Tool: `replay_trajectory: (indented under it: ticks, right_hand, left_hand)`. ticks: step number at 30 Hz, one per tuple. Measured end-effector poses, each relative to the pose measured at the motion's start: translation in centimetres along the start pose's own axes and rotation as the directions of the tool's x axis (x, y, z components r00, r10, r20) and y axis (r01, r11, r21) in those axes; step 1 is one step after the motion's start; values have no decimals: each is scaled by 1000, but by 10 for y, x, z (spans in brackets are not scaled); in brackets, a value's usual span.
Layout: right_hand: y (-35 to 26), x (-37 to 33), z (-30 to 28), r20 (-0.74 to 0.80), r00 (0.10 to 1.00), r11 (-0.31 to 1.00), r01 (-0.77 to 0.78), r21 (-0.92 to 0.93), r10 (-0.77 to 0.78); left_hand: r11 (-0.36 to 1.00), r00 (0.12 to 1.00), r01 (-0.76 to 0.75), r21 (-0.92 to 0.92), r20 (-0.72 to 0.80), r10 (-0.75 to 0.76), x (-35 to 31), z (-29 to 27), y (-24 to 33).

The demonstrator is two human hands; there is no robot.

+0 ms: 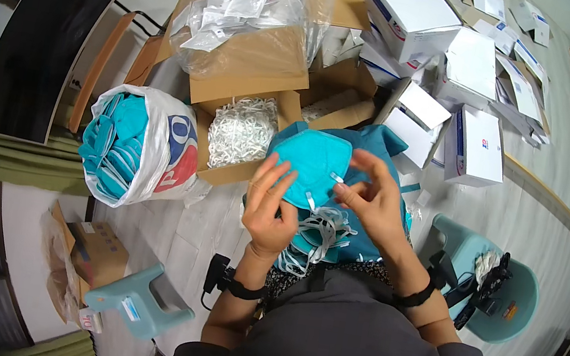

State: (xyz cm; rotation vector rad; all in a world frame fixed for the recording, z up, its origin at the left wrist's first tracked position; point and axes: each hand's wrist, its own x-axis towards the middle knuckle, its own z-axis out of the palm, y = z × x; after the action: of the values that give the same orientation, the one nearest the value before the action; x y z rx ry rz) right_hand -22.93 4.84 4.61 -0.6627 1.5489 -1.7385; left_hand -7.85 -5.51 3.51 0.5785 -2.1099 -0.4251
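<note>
A turquoise face mask [311,161] is held up in front of me, with small white tabs at its lower edge and right side. My left hand [269,209] grips its left edge between thumb and fingers. At the opposite edge, my right hand [377,198] has its thumb and fingers closed at the white tab; whether a strap lies between them is too small to tell. Below, more turquoise masks with loose white straps [325,233] lie in my lap. A dark teal cloth or bag [361,227] is spread under and behind them.
At left stands a white bag [154,157] full of turquoise masks. An open carton [215,173] holds white strap-like pieces. Beyond are a carton with clear-wrapped packets [242,3] and several white boxes [480,145]. Pale blue stools [150,302] flank me, with a tub [514,307] at right.
</note>
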Motion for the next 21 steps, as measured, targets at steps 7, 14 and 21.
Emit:
replay_trajectory:
  ticks: [7, 14, 21]
  right_hand:
    - [29, 2, 2, 115, 990, 913, -115, 391, 76]
    - [30, 0, -8, 111, 980, 986, -168, 3, 166]
    - [38, -7, -8, 52, 998, 991, -23, -130, 30]
  left_hand:
    - [679, 935, 271, -682, 17, -355, -7, 23, 24]
    - [444, 701, 678, -586, 335, -629, -13, 31, 33]
    - [-97, 457, 585, -805, 426, -781, -23, 45, 21]
